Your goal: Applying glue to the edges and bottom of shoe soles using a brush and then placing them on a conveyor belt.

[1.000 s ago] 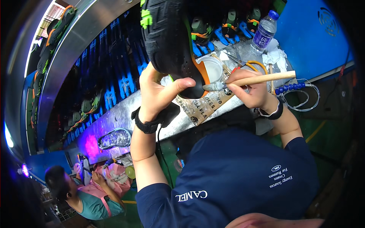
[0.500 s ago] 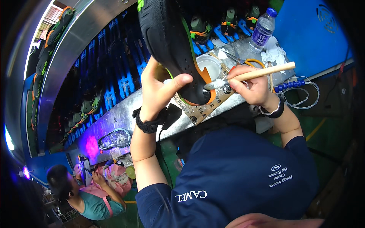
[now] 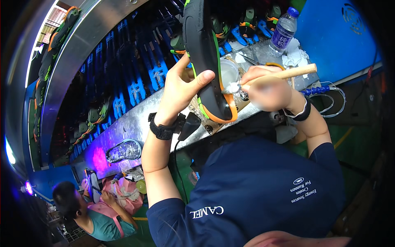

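bowl (image 3: 229,71) behind brush (image 3: 297,72), bench (image 3: 139,124) apparently open leftward

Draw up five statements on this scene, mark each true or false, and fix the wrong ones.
1. The left hand holds a black shoe sole with orange and green edging. True.
2. The right hand grips a pair of scissors. False: the right hand grips a wooden-handled brush.
3. The brush's tip is at the edge of the sole. True.
4. The person's left wrist is bare. False: a dark wristband circles it.
5. The plastic bottle has a red cap. False: the plastic bottle has a blue cap.
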`<action>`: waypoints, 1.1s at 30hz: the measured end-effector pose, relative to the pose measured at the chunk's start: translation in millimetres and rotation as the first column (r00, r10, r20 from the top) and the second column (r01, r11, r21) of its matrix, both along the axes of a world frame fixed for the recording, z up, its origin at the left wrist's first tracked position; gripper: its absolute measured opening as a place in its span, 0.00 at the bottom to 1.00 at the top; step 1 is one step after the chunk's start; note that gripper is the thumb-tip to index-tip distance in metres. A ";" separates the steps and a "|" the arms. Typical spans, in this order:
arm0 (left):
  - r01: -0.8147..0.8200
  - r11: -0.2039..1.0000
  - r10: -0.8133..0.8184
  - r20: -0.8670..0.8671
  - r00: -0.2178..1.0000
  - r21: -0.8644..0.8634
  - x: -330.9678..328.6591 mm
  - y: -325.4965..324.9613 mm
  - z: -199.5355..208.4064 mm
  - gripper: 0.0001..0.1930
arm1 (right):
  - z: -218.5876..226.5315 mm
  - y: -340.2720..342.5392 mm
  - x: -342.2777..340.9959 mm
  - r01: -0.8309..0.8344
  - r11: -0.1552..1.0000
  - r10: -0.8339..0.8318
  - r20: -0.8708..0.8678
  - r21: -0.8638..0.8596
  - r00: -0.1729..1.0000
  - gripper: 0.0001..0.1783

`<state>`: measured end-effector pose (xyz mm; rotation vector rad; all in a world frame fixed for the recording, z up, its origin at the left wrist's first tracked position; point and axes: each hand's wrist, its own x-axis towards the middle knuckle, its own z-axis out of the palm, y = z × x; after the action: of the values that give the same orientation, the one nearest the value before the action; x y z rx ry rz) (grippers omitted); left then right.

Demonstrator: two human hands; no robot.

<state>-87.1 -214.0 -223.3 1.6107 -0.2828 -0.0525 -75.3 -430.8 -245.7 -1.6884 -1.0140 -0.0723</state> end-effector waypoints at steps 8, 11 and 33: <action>0.085 0.995 -0.089 -0.071 0.994 -0.045 -8.3 -4.6 1.3 0.30 | 15.8 -5.1 21.1 0.164 0.987 -0.163 0.130 0.005 0.978 0.05; 0.119 0.991 -0.126 -0.104 0.987 -0.067 -11.7 -6.2 4.5 0.30 | 20.2 -6.6 29.0 0.173 0.982 -0.183 0.142 0.079 0.973 0.06; 0.014 1.000 -0.013 -0.046 0.999 0.018 -4.4 -7.3 7.1 0.27 | 0.4 2.0 -21.3 0.098 0.991 -0.118 0.265 0.087 0.957 0.03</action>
<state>-91.5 -221.3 -216.2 1.6232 -0.2587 -0.1024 -96.5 -428.8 -245.3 -1.6963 -1.1040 -0.4165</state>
